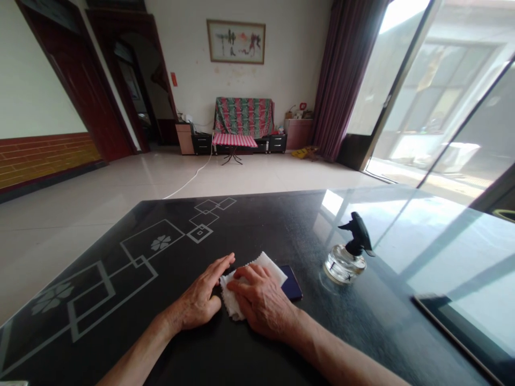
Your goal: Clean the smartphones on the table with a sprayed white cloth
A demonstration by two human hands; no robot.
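Observation:
My right hand (263,300) presses a white cloth (271,264) with crinkled edges down with bent fingers. Under the cloth lies a flat dark blue object (292,283), perhaps a phone; only its right end shows, the rest is covered. My left hand (200,297) rests at the cloth's left edge, fingers stretched forward and thumb apart. Whether its fingertips touch the covered object, I cannot tell. To the right stands a clear spray bottle (345,264) with a black trigger head, upright and apart from both hands.
The glossy black table (257,230) carries grey square and flower patterns on its left. A dark flat panel with a thin rim (454,338) lies at its right front. Beyond the table, a white cord (189,179) crosses the tiled floor toward a small table with a striped cover (234,140).

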